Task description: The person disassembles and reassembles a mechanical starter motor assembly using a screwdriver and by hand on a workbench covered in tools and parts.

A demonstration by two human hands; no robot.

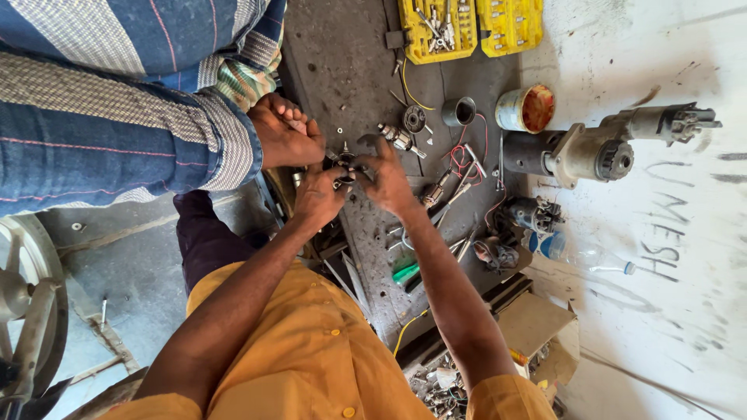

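Observation:
My left hand [319, 194] and my right hand [387, 180] meet over a dark, greasy workbench [342, 62]. Both pinch a small dark metal part [346, 163] between their fingertips. A co-worker in a striped blue shirt stands at the left; that person's clasped hands [286, 132] rest right against the same part, just above my left hand. My orange sleeves fill the bottom of the view. How the part is built is hidden by the fingers.
An open yellow tool case [437, 27] lies at the top. Near it are a metal sleeve [459, 111], a gear [414, 118], a grease tin [525, 109], a starter motor [591, 152], red wires [463, 155], a green-handled screwdriver [405, 272] and a cardboard box [537, 323].

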